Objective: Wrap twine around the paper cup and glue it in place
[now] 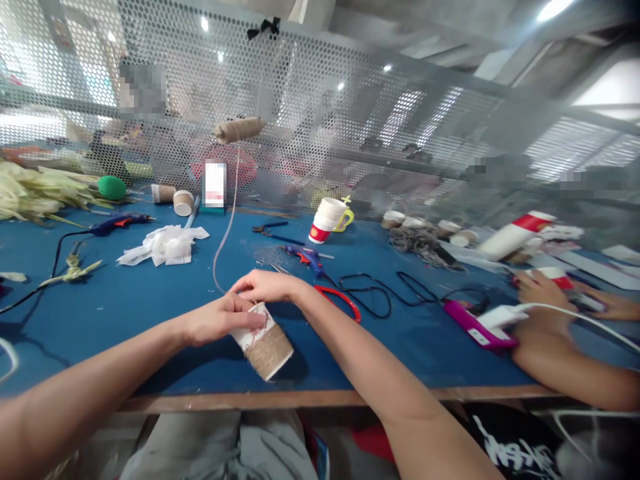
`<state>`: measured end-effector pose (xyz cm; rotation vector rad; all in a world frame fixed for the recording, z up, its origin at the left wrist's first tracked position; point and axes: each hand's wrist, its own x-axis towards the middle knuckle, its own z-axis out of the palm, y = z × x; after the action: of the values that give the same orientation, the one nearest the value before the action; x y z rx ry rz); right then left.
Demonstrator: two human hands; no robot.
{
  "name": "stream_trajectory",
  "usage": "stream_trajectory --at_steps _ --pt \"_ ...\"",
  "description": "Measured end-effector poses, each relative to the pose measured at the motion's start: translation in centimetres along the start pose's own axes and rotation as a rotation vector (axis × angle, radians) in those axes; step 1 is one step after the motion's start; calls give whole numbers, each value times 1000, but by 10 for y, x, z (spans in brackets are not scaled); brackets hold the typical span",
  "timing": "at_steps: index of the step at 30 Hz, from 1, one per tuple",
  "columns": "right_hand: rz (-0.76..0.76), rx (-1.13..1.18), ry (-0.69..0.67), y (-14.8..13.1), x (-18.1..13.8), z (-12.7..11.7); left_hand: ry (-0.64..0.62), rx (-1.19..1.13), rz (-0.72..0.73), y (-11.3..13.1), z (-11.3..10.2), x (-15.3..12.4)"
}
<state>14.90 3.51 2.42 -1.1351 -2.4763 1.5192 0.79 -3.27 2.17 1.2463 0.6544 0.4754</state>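
Observation:
A paper cup (270,350), tilted over the table's front part, is wrapped in brown twine over its lower portion, while white printed paper shows above. My left hand (227,320) is closed around the cup's white end, thumb pressed on its side. Just beyond it, my right hand (270,287) bends over the same end, fingers closed where the twine (216,263) arrives; its fingertips are partly hidden. That strand hangs from a twine spool (240,129) mounted on the mesh screen and droops down to my hands.
Red-handled scissors (345,300), a blue glue gun (307,259) and its black cord lie beyond my right forearm. Stacked paper cups (327,217) stand further back. At right, a co-worker's hands (545,300) are near a purple power strip (477,325). Crumpled white plastic (167,245) lies left.

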Motion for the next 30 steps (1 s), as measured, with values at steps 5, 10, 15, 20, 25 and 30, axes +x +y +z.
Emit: stream_trajectory --at_steps 5,10,15,20,25,30 --pt "319 -310 706 2 -25 -38 196 27 106 -2 -7 5" --pt "617 -454 915 38 -53 -72 405 136 184 -6 -16 12" --pt "736 -380 897 69 -56 -72 431 217 203 -8 -20 17" --pt "628 -202 945 65 -58 -66 425 243 181 -9 -22 19" --pt "372 -5 1007 36 -73 -54 450 268 181 -10 -25 20" --pt "119 284 865 6 -84 -31 482 295 155 -6 -26 20"
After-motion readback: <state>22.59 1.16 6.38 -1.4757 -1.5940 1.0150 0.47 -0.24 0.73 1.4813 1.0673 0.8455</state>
